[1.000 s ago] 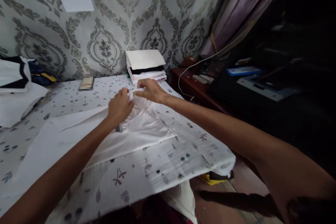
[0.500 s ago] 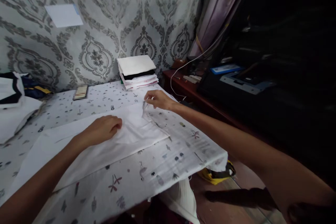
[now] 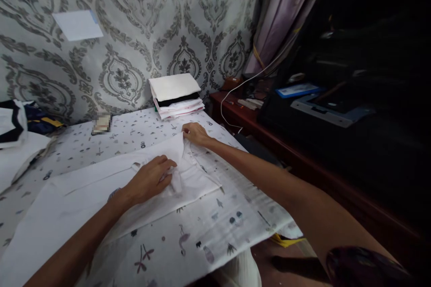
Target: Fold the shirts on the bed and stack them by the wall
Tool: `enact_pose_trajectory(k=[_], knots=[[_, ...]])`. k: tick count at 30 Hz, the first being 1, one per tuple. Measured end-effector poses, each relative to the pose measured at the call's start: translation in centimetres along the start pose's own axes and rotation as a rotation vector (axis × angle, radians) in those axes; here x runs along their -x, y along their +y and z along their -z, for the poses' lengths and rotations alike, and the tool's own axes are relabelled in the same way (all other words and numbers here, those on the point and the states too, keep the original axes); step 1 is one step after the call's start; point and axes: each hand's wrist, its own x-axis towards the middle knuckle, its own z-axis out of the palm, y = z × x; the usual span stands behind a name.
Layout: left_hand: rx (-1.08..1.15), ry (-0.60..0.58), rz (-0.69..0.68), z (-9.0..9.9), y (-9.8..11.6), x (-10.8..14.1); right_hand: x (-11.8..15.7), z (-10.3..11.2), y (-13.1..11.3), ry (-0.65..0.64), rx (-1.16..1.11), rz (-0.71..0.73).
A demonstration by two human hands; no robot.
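A white garment lies spread lengthwise on the patterned cloth of the table, with its right end folded over and wrinkled; I cannot tell what kind of garment it is. My left hand rests on the garment near that folded part, fingers apart and slightly bent. At the far right corner of the garment, my right hand pinches its edge between thumb and fingers. Just beyond my right hand stands a stack of folded clothes, white on top with a black layer inside.
The table's printed cover drapes over the front edge. A small flat blurred object lies near the wall. More clothes, white and dark, are heaped at the left. To the right, a white cable hangs by a dark red wooden cabinet.
My left hand has slid right along the garment, and its fingers have spread from a closed curl. My right hand has shifted slightly left and down, still at the garment's corner.
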Motion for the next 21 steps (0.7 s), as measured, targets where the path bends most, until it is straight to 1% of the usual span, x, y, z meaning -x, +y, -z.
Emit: enact_pose_trajectory(k=[2,4,7,9,11,13,14,15,16,17,18,19,20,21], knots=[[-0.014,-0.002,-0.053,-0.3,-0.1,0.0,-0.5,-0.4,0.3,0.008,-0.016,-0.065],[-0.023,0.007,-0.101,-0.4,0.1,0.3,-0.9,-0.8,0.6,0.004,-0.028,-0.098],[0.016,0.038,-0.158,-0.3,0.0,1.2,-1.1,-0.9,1.1,-0.019,-0.039,-0.086],[0.013,0.091,-0.159,-0.1,-0.7,2.4,-0.9,-0.9,1.3,-0.037,-0.043,-0.058],[-0.055,0.164,-0.072,0.4,-2.1,4.2,-0.3,-0.7,1.1,0.004,-0.026,-0.029],[-0.172,0.214,0.091,1.0,-4.2,6.6,1.2,-0.4,0.3,0.166,0.03,0.008],[-0.235,0.217,0.184,1.4,-5.5,8.0,2.3,-0.3,-0.4,0.199,0.048,0.052],[-0.296,0.208,0.274,1.9,-6.8,9.4,3.5,-0.2,-1.3,0.197,0.044,0.122],[-0.346,0.19,0.357,2.4,-8.1,10.9,4.9,-0.1,-2.4,0.166,0.017,0.227],[-0.384,0.167,0.43,2.9,-9.3,12.4,6.4,-0.1,-3.6,0.108,-0.013,0.363],[-0.412,0.145,0.489,3.4,-10.5,13.7,7.9,-0.2,-4.8,0.044,-0.019,0.498],[-0.434,0.123,0.531,4.0,-11.5,14.9,9.2,-0.4,-6.0,-0.017,-0.006,0.601],[-0.457,0.102,0.563,4.5,-12.3,15.9,10.2,-0.7,-7.1,-0.07,0.015,0.673],[-0.482,0.08,0.588,5.0,-12.9,16.6,11.0,-1.0,-8.1,-0.109,0.043,0.711]])
